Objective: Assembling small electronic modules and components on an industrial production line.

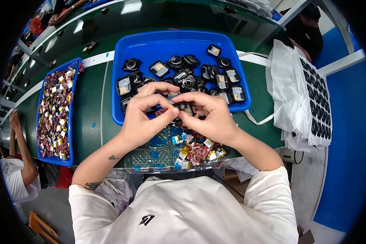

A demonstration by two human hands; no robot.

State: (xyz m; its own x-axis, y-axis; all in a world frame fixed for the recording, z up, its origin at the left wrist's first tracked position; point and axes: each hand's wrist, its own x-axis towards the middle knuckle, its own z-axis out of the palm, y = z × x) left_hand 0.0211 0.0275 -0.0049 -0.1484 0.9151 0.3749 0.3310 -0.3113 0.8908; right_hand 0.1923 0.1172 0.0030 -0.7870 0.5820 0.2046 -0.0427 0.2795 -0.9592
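Observation:
Both hands meet over the near side of a blue tray (122,44). A small black watch-like housing (186,107) is pinched between the fingertips and thumb of my right hand (213,118). My left hand (144,116) closes its thumb and forefinger at the housing's left edge, where a small red circuit board (160,112) shows. Fingers partly hide how the board and housing join. Several similar black housings (159,69) lie in the blue tray, some face up, some back up. Below my hands, red boards with silver and yellow cells (199,153) fill part of a clear plastic tray (139,156).
At left stands a long blue tray (72,122) heaped with red boards and cells. A stack of black parts on sheets (316,101) with white film (286,89) sits at right. Beyond runs a green belt (150,16) with scattered parts. Other people (309,30) are around the bench.

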